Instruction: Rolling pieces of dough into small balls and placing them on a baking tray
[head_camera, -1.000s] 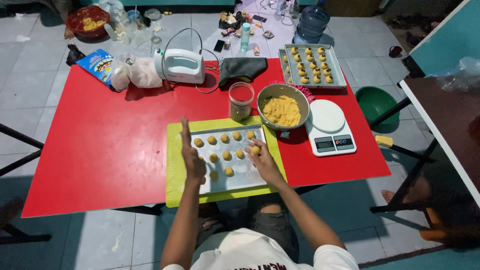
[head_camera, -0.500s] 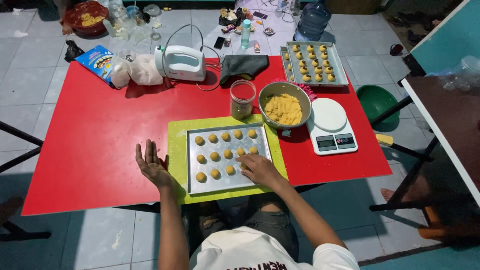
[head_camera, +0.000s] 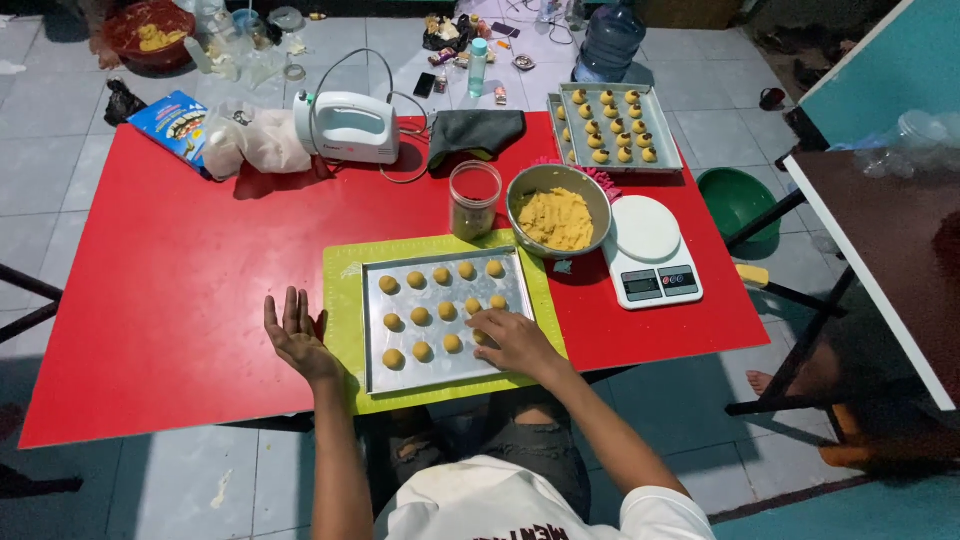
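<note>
A metal baking tray (head_camera: 500, 275) with several yellow dough balls (head_camera: 417, 316) lies on a green mat (head_camera: 342, 300) on the red table (head_camera: 170, 300). My right hand (head_camera: 512, 340) rests palm down on the tray's near right part, fingertips on a dough ball. To the left of the mat, my left hand (head_camera: 295, 335) hovers over the red table with its palm up and fingers spread, holding nothing. A metal bowl of yellow dough (head_camera: 558, 215) stands just behind the tray on the right.
A white kitchen scale (head_camera: 650, 250) sits right of the bowl. A clear jar (head_camera: 474, 198), a white hand mixer (head_camera: 345, 127), a grey cloth (head_camera: 475, 132), bags and a second filled tray (head_camera: 610, 125) line the far edge. A green bucket (head_camera: 738, 198) and a dark table (head_camera: 880, 250) stand at right.
My left hand has left the tray and moved left off the mat, turning palm up. My right hand slid from the tray's far right corner to its near right part.
</note>
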